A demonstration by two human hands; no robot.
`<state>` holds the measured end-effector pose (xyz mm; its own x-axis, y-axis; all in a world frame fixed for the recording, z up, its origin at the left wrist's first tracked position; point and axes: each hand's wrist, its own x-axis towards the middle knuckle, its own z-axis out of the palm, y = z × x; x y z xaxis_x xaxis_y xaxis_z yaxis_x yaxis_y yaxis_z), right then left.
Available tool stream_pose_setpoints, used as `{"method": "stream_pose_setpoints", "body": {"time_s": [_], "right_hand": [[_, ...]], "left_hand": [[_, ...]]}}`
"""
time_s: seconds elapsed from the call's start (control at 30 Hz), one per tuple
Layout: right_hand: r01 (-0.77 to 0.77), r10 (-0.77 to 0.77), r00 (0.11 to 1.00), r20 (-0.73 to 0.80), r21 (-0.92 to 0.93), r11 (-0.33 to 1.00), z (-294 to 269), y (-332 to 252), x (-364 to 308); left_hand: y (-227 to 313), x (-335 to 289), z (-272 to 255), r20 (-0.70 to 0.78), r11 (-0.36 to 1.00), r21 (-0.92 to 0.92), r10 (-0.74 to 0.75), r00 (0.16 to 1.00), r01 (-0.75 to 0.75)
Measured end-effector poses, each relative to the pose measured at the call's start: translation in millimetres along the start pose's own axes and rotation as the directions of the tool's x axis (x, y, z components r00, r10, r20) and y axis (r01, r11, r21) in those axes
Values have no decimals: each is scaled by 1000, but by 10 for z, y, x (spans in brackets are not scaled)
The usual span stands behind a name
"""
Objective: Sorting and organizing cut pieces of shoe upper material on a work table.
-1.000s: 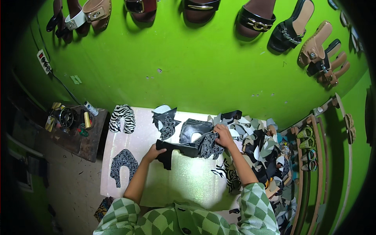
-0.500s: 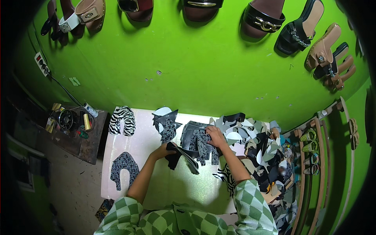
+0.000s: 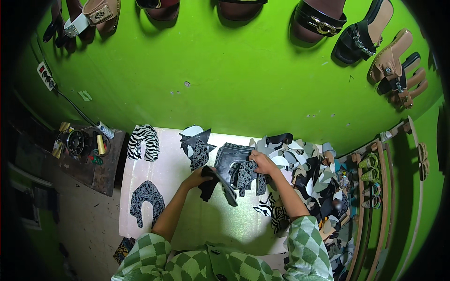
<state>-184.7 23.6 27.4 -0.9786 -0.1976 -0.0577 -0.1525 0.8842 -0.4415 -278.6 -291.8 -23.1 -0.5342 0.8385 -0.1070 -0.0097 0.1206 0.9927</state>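
Note:
My left hand (image 3: 198, 178) is closed on a stack of curved black cut pieces (image 3: 223, 184), tilted on edge above the table (image 3: 211, 234). Just right of it, my right hand (image 3: 263, 163) grips a curved black-and-grey patterned piece (image 3: 245, 174), which bends in the fingers. Beneath that lies a black U-shaped piece (image 3: 234, 153), its dark surface largely showing. A small pile of black, white and patterned pieces (image 3: 197, 146) lies beyond my left hand. One patterned U-shaped piece (image 3: 146, 199) is flat at the left, with zebra-striped pieces (image 3: 144, 140) behind it.
Mixed scraps (image 3: 300, 164) heap along the table's right side. Zebra-striped scraps (image 3: 276, 213) lie near my right forearm. A side table (image 3: 101, 175) at the left carries thread cones (image 3: 101, 144). Sandals (image 3: 323, 21) hang on the green wall; a wooden rack (image 3: 382, 187) stands right.
My right hand has drawn the patterned piece slightly toward me, bending it and baring more of the black piece below. The stack in my left hand has turned a little.

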Motion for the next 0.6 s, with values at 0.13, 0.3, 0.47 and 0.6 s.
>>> {"method": "stream_pose_setpoints", "body": {"time_s": [0.13, 0.3, 0.47, 0.6], "right_hand": [[100, -96, 995, -34, 145, 984, -214, 135, -139], [-78, 91, 996, -27, 307, 949, -696, -34, -674], [-289, 353, 933, -75, 431, 855, -854, -11, -1527], [-321, 435, 893, -113, 520, 792, -706, 162, -1952]], "left_hand": [[9, 220, 89, -63, 996, 49, -69, 996, 72], [32, 324, -28, 44, 985, 3, -174, 984, 174], [356, 554, 330, 64, 934, -287, -202, 977, 212], [-42, 781, 579, -261, 960, 270, 2, 965, 71]]}}
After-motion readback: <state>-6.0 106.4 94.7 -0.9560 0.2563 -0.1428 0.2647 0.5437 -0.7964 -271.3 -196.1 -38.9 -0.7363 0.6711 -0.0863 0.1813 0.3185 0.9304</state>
